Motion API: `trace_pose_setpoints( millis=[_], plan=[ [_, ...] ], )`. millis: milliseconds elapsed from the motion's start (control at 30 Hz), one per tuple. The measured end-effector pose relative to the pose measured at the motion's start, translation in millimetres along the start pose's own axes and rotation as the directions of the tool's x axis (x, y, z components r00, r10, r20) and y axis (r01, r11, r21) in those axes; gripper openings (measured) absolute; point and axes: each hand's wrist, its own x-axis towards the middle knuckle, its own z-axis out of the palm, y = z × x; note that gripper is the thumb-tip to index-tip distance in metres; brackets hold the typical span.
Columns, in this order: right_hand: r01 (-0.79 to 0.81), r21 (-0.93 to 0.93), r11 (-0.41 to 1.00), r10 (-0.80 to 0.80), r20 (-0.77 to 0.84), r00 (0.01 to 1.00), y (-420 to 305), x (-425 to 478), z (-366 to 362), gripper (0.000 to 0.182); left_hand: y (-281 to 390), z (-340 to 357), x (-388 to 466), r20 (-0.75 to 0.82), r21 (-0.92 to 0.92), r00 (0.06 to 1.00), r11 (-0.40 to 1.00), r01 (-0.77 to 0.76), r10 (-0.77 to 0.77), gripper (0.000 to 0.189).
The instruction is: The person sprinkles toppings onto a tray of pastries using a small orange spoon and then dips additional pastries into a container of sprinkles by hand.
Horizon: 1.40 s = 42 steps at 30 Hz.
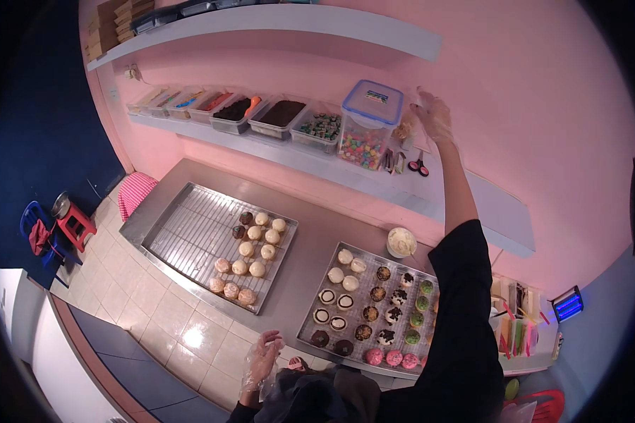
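My right hand [434, 115], in a clear plastic glove, is raised at the wall shelf. It is beside a tall clear container [364, 129] with a blue-edged lid and colourful pieces inside. Behind the hand, a small clear tub with pale contents [404, 129] is partly covered. Whether the fingers hold anything is unclear. Black-and-pink scissors [418, 165] lie below the hand on the shelf. My left hand [264, 355], gloved too, hangs low near my body with loosely bent fingers and nothing visible in it. A tray of decorated doughnuts [308, 329] is to its right.
Another wire-racked tray [182, 232] carries glazed and sugared doughnuts on the steel table [291, 296]. A bowl of cream [401, 242] stands by the wall. Open topping tubs [278, 116] line the shelf [275, 150]. A red stool [76, 224] stands at left.
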Motion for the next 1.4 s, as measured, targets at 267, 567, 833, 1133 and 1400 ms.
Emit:
trace_pose_setpoints(
  millis=[267,567,833,1133,1400],
  plan=[
    [-0.04,-0.273,0.961,0.131,0.326,0.936,19.6,25.5,55.5,0.049,2.1,-18.3,-4.0,-0.109,-0.024,0.994,0.999,0.027,-0.029,0.04],
    [-0.035,-0.076,0.996,0.056,0.295,0.954,9.0,12.0,47.2,0.064,-3.8,-32.8,13.9,-0.088,-0.011,0.995,0.999,-0.04,0.038,0.036],
    [0.059,-0.006,0.998,-0.055,0.276,0.96,17.0,1.4,38.5,0.081,-0.7,-25.3,24.1,-0.102,0.005,0.993,0.998,-0.062,0.062,0.038],
    [0.055,0.547,0.835,0.257,-0.477,0.841,10.3,-83.8,-17.3,0.031,56.4,-2.5,6.1,-0.208,0.102,0.972,0.986,0.132,-0.109,0.021],
    [-0.3,0.827,0.476,0.404,0.098,0.909,-102.9,-379.7,-15.9,0.018,-6.2,-14.0,9.5,-0.417,0.122,0.908,0.986,0.112,-0.051,0.044]
  ],
)
